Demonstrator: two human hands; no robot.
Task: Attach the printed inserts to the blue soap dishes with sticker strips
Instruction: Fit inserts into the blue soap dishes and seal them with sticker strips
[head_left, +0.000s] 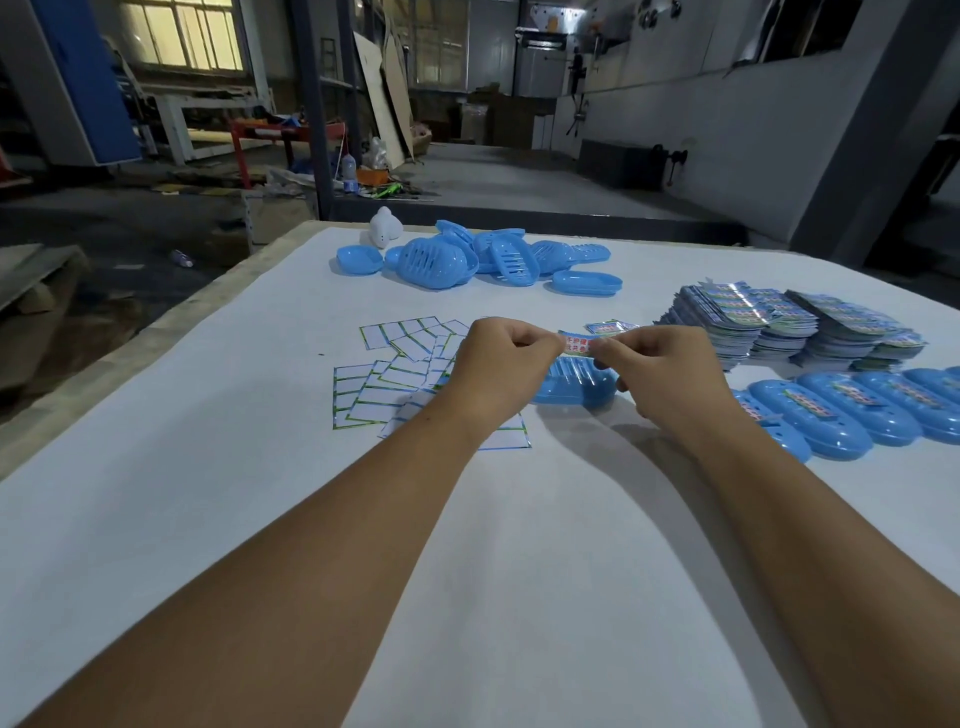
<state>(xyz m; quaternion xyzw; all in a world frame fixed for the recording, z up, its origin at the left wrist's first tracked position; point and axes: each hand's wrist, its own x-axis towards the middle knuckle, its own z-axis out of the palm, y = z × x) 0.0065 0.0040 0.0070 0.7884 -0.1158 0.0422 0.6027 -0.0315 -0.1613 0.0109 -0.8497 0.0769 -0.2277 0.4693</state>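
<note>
both hands (501, 364) (665, 371) pinch printed insert (577, 344) over soap dish (574, 387)

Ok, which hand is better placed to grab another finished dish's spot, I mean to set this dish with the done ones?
Right, probably. The right hand is beside the dish, and the done row lies on that side; the left hand would have to cross over.

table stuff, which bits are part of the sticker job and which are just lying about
Part of the job:
printed strip pinched by left hand and right hand
blue soap dish under it
insert stacks
sticker sheets
finished dishes
loose dish pile

Lying about:
white plastic object
</note>
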